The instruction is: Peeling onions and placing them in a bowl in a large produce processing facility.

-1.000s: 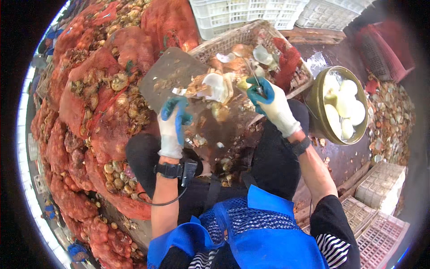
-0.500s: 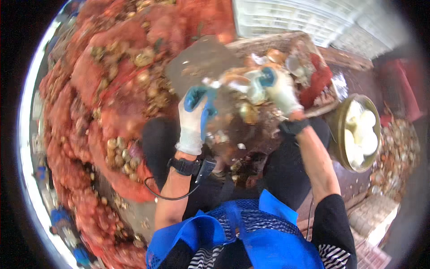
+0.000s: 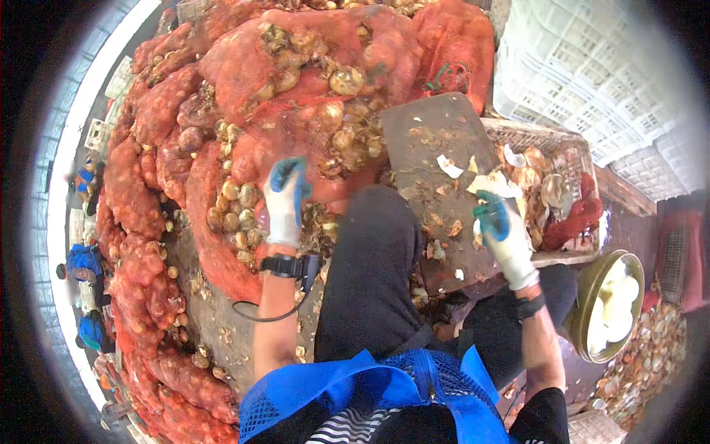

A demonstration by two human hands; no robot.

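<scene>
My left hand (image 3: 286, 200), in a white glove with blue-coated fingers, is over an open red mesh bag on the left. Its fingers are bent with thumb apart, and nothing shows in them; small brown onions (image 3: 235, 211) lie beside and below it. My right hand (image 3: 504, 235), gloved alike, is over the right edge of a brown board (image 3: 436, 174) scattered with onion skins. Its fingers are curled in; what they hold, if anything, is hidden. Pale onion peel (image 3: 494, 185) lies just beyond those fingers, at the edge of a crate (image 3: 584, 157) of peels.
Peeled white onions (image 3: 617, 307) fill a round olive bucket (image 3: 584, 314) by my right knee. Stuffed red mesh bags (image 3: 170, 118) are heaped along the left and far side. White plastic crates (image 3: 569, 81) stand far right. Loose skins (image 3: 643, 370) cover the floor below the bucket.
My view has swung left. My left hand has moved away from the board to the onions in the mesh bag. The pale round thing near my right hand no longer shows there.
</scene>
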